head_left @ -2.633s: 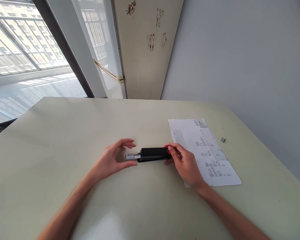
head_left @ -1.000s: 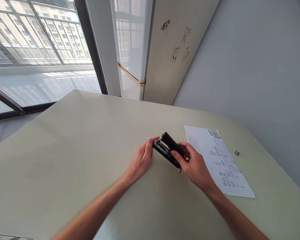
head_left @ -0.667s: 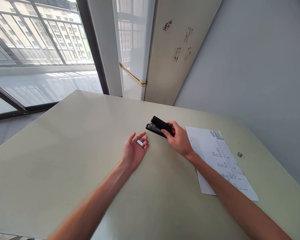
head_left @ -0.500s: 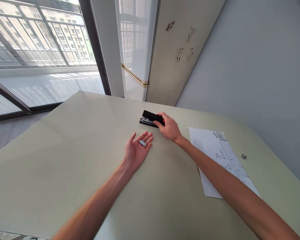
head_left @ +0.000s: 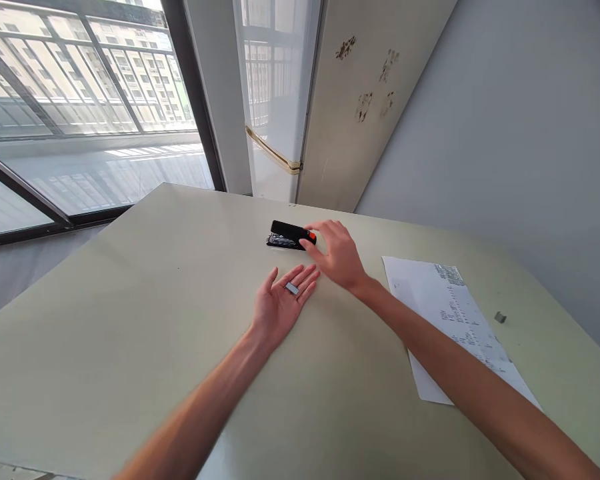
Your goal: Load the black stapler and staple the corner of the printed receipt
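Observation:
My left hand (head_left: 281, 303) lies palm up on the table, its fingers stretched out. Across those fingers rests a small strip of staples (head_left: 292, 289), not gripped. A black stapler (head_left: 289, 234) with a red-orange patch at its right end sits beyond that hand, its top part raised at the left and a metal track showing beneath. My right hand (head_left: 336, 253) is at the stapler's right end, thumb and fingers apart and the thumb close to the stapler's side. Whether a fingertip still touches it I cannot tell.
A printed white sheet (head_left: 425, 307) lies to the right, partly under my right forearm. Past it is a small grey piece (head_left: 500, 317). The pale table (head_left: 130, 320) reaches toward a refrigerator (head_left: 275, 100), a grey wall (head_left: 520, 133) and glass balcony doors (head_left: 95, 100).
My right hand's fingers have opened away from the stapler, which shows more of its right end and sits slightly further left. The staples stay on my left hand. The view has shifted a little.

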